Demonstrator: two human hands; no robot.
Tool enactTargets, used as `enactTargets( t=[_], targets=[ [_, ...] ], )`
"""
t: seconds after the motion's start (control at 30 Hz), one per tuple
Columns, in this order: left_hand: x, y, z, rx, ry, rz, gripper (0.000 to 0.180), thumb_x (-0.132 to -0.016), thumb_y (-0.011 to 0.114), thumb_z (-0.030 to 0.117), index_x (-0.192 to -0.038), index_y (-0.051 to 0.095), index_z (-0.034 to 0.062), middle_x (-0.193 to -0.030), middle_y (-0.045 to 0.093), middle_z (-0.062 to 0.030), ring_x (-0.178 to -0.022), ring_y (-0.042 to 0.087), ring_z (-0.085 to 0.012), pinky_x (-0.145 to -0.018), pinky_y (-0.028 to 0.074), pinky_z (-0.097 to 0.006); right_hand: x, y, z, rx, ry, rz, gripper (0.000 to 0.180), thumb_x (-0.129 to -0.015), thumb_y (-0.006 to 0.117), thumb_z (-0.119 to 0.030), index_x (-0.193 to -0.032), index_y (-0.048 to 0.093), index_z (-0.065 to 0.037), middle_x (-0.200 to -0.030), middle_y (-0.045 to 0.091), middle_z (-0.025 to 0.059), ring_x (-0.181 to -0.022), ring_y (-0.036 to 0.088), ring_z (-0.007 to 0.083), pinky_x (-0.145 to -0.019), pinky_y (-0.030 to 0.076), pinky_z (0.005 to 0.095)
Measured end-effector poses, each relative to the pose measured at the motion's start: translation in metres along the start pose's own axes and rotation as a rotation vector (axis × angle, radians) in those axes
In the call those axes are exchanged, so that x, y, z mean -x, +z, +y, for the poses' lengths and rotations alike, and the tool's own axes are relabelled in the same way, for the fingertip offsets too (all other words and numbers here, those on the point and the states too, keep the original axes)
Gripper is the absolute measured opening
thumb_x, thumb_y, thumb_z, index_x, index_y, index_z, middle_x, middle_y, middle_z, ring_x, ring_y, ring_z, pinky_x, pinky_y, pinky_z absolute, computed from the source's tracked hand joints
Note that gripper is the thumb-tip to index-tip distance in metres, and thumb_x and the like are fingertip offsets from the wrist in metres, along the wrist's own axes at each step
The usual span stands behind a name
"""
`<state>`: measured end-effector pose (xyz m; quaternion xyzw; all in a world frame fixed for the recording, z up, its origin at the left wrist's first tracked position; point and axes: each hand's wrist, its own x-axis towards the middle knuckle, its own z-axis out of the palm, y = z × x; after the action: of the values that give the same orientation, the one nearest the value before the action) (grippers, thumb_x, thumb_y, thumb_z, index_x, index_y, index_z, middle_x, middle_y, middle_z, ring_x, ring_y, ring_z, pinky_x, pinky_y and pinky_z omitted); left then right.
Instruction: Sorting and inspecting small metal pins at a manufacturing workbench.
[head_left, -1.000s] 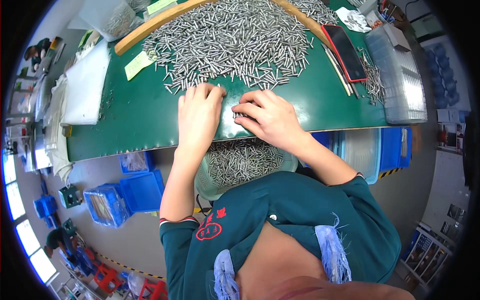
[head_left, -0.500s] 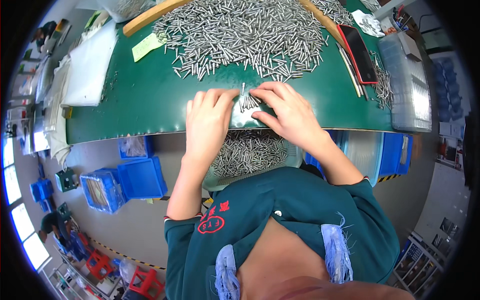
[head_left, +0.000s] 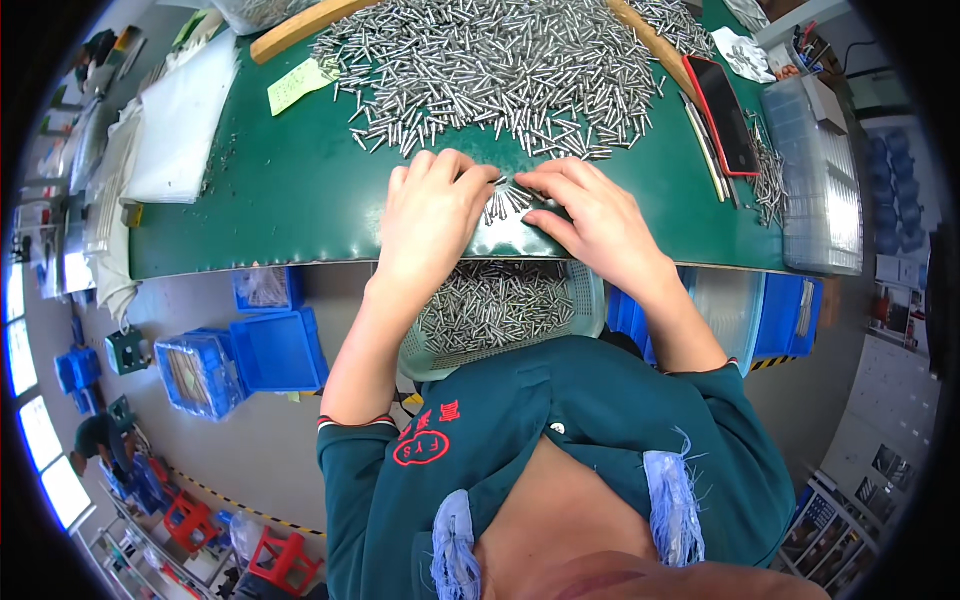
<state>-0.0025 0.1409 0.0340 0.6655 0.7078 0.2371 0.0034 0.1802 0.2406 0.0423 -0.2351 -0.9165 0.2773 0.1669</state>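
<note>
At the near edge of the green table, a small fan of silvery metal pins (head_left: pixel 508 204) lies between my two hands. My right hand (head_left: pixel 600 218) curls round the right side of this bunch, with thumb and fingertips against the pins. My left hand (head_left: pixel 428 218) is bent over the left side, its fingertips drawn together at the top of the bunch; whatever they pinch is hidden. Just beyond my hands spreads a big heap of the same pins (head_left: pixel 500 75). Below the table edge, a pale green basket (head_left: pixel 590 305) in front of my body holds many more pins.
Wooden bars (head_left: pixel 310 30) flank the heap, with a yellow-green note (head_left: pixel 298 86) near the left one. On the right lie a red-edged phone (head_left: pixel 722 115), thin rods and a clear plastic box (head_left: pixel 815 180). White sheets (head_left: pixel 185 130) lie at left. Blue bins (head_left: pixel 280 355) stand below.
My left fingertips have moved right and slightly up to the bunch. The single upright pin seen between my hands before no longer shows apart. The whole view has shifted slightly.
</note>
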Motion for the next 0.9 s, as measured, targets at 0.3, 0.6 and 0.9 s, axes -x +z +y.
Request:
enactTargets(
  t=[0.3, 0.6, 0.9],
  targets=[
    [-0.004, -0.010, -0.008, -0.097, -0.053, -0.033, 0.010, -0.083, 0.066, 0.014, -0.093, 0.067, 0.0135, -0.090, 0.060, -0.0025, -0.089, 0.056, -0.0235, -0.078, 0.042, -0.037, -0.002, -0.001, 0.000, 0.032, -0.027, 0.003, 0.023, -0.081, 0.071, -0.015, -0.103, 0.066, -0.010, -0.102, 0.060, 0.0041, -0.095, 0.062, 0.0246, -0.079, 0.051, 0.0376],
    [0.030, -0.017, 0.017, 0.116, -0.072, -0.060, 0.023, -0.083, 0.068, 0.013, -0.106, 0.065, 0.0132, -0.093, 0.060, -0.0020, -0.090, 0.056, -0.0221, -0.079, 0.039, -0.036, -0.008, -0.002, -0.004, -0.056, -0.006, -0.097, 0.026, -0.082, 0.071, -0.013, -0.107, 0.066, -0.010, -0.104, 0.062, 0.0040, -0.089, 0.065, 0.0217, -0.075, 0.052, 0.0319],
    [0.030, -0.013, 0.008, 0.100, -0.024, -0.004, 0.019, -0.083, 0.070, 0.015, -0.102, 0.067, 0.0137, -0.093, 0.060, -0.0012, -0.089, 0.055, -0.0217, -0.079, 0.039, -0.036, -0.005, 0.000, -0.003, -0.159, 0.023, -0.103, 0.031, -0.082, 0.072, -0.015, -0.113, 0.065, -0.011, -0.104, 0.061, 0.0044, -0.084, 0.066, 0.0182, -0.073, 0.053, 0.0318]
  ],
)
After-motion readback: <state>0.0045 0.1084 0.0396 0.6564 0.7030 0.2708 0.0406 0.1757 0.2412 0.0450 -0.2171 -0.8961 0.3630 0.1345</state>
